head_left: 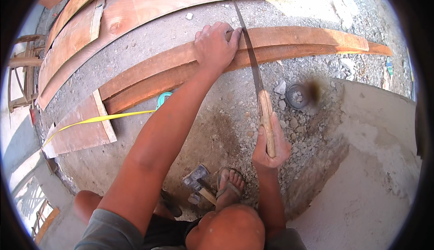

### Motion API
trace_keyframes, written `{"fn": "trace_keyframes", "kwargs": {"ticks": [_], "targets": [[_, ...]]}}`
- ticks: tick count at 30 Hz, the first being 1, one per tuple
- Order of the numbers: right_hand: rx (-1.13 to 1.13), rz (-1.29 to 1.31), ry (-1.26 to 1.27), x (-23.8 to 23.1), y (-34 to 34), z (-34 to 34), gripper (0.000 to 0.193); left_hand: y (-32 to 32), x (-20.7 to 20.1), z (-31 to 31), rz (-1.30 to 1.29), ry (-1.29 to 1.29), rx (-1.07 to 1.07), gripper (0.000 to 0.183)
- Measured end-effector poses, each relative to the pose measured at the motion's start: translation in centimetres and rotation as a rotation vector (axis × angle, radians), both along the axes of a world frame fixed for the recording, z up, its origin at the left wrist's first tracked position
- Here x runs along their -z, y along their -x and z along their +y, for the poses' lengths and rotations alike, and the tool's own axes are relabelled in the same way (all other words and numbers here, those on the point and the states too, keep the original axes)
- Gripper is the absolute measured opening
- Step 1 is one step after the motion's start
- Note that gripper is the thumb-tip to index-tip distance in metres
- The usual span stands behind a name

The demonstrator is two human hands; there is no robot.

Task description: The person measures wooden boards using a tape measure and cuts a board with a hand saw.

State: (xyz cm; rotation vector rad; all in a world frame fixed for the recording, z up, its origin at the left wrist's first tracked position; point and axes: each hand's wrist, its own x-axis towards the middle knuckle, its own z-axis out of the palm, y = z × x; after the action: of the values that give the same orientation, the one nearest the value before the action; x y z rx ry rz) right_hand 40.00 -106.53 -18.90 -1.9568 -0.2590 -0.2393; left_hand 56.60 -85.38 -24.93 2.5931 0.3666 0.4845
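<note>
A handsaw (253, 60) with a long tapering blade lies across a wooden beam (298, 37). My right hand (272, 142) is closed round the saw's pale wooden handle, near side of the beam. My left hand (216, 45) grips the beam just left of the blade, its fingers curled over the far edge and its thumb close to the blade. The beam runs left to right and seems to be two reddish lengths side by side, bent by the lens. Any cut under the blade is too small to make out.
Wide boards (131, 17) lie beyond the beam. A teal tape measure (163, 100) has its yellow tape (104, 118) drawn out over a short plank (81, 137). A hammer (199, 182) rests by my sandalled foot (229, 186). Gravel surrounds a round dark container (296, 97) at right.
</note>
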Motion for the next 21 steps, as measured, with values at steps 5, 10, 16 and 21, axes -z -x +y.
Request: {"fn": "trace_keyframes", "kwargs": {"ticks": [5, 10, 16, 21], "targets": [[0.015, -0.029, 0.004, 1.1, -5.7, 2.7, 0.044, 0.3, 0.4, -0.1, 0.053, 0.026, 0.014, 0.038], [0.014, 0.018, -0.021, -0.5, -0.2, -0.1, 0.043, 0.3, 0.3, 0.4, 0.035, 0.013, 0.011, 0.037], [0.01, 0.058, 0.037, 0.5, -1.6, -0.6, 0.041, 0.1, 0.4, -0.3, 0.005, 0.002, 0.014, 0.036], [0.017, 0.056, 0.018, 2.3, -3.7, 1.2, 0.041, 0.5, 1.0, 0.2, 0.02, 0.003, 0.032, 0.036]]}}
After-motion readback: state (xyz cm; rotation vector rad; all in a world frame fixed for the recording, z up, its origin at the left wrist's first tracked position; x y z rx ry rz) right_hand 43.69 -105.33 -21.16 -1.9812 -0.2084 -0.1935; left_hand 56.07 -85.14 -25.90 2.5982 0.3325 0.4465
